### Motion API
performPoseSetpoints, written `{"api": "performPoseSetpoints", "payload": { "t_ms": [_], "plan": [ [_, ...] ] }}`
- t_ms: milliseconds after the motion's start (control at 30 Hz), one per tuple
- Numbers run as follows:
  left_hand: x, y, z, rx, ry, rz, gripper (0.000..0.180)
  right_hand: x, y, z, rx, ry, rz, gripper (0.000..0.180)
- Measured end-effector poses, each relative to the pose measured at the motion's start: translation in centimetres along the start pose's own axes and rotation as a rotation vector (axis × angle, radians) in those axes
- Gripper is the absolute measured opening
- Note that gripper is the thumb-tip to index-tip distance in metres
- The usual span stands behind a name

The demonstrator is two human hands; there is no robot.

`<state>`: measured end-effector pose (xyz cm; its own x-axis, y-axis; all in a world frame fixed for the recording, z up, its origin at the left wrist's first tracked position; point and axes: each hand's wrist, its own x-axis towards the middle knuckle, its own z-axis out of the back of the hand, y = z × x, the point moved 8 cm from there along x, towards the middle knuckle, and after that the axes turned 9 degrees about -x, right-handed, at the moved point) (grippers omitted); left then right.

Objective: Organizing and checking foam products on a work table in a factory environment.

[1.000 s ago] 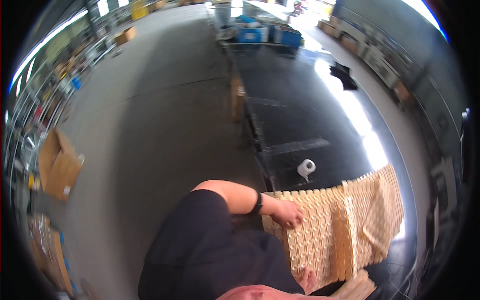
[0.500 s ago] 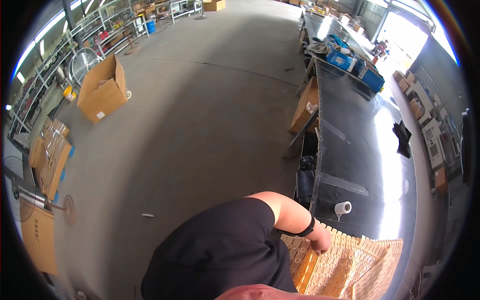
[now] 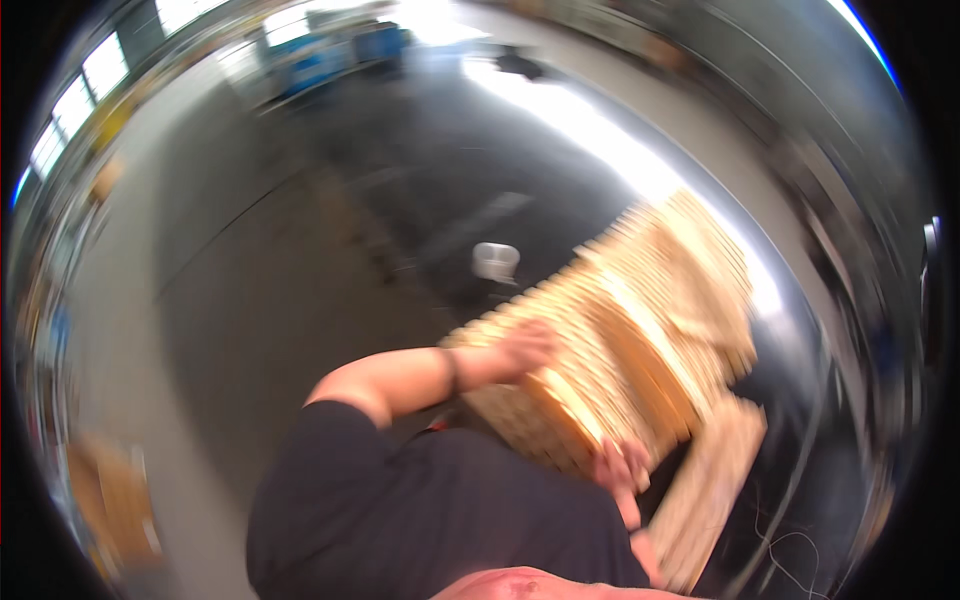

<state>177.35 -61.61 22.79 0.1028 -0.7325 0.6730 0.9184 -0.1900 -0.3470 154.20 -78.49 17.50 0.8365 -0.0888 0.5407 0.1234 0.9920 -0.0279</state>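
Observation:
Tan slatted panels (image 3: 640, 300), stacked in overlapping layers, lie on the dark table in front of me; their small repeated pieces are blurred now. My left hand (image 3: 528, 348), with a dark band at its wrist, has its fingers curled over one end of the nearest tan panel (image 3: 562, 405). At that panel's other end, my right hand (image 3: 620, 465) closes on the edge. Motion blur hides the exact finger placement on both hands. Right of my right hand lies a separate long tan piece (image 3: 708, 490).
A white roll (image 3: 495, 262) stands on the dark tabletop (image 3: 440, 180) beyond the panels. Blue crates (image 3: 310, 65) and a black item (image 3: 518, 62) are farther along it. A thin cord (image 3: 790, 540) lies at the right. A cardboard box (image 3: 115, 500) is at the lower left.
The view has swung right toward the table, bringing my right hand into sight at the panel. My left hand stays at the tan panels, now with more of the stack showing.

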Motion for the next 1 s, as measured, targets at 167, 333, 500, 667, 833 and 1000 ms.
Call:
{"api": "performPoseSetpoints", "payload": {
  "t_ms": [167, 333, 500, 667, 833, 1000],
  "plan": [
    [-1.7, -0.5, -1.8, 0.114, 0.333, 0.162, 0.026, 1.3, -0.6, -0.4, 0.099, 0.189, -0.211, 0.007],
    [-0.6, -0.9, -2.6, 0.071, 0.438, 0.136, 0.025, 2.3, -0.1, 4.9, 0.018, -0.108, -0.241, 0.015],
    [-2.0, 4.6, -3.3, 0.078, 0.546, 0.341, 0.036, 1.4, -1.5, 2.0, 0.248, 0.214, -0.631, 0.024],
    [-0.8, 6.7, -3.2, -0.009, 0.561, 0.657, 0.026, 3.5, -2.1, 1.6, 0.142, 0.201, -0.5, 0.015],
    [4.3, 1.4, -1.8, 0.248, 0.404, 0.3, 0.013, 3.8, -0.7, 5.1, -0.11, 0.001, -0.252, 0.022],
    [4.1, -1.0, -1.8, 0.28, 0.476, 0.182, 0.025, 3.3, -1.0, 3.7, -0.073, 0.148, -0.295, 0.023]
  ]
}}
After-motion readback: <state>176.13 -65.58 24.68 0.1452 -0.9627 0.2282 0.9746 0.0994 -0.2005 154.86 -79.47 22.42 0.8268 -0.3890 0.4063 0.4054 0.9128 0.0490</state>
